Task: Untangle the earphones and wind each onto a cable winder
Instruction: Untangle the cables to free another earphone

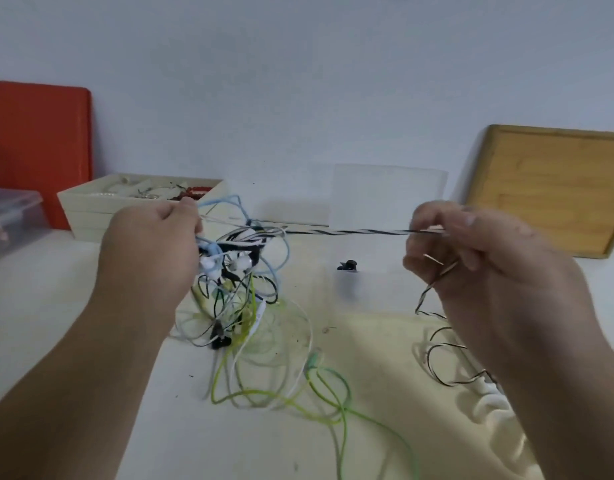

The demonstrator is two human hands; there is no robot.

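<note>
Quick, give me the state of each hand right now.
Left hand: closed, gripping the tangle of earphone cables.
Right hand: closed, pinching the black-and-white striped cable pulled taut from the tangle.

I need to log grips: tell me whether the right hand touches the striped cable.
Touching: the head view shows the right hand pinching the black-and-white striped cable.

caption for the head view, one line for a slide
Left hand holds tangled earphones; right hand pulls a striped cable taut.
</note>
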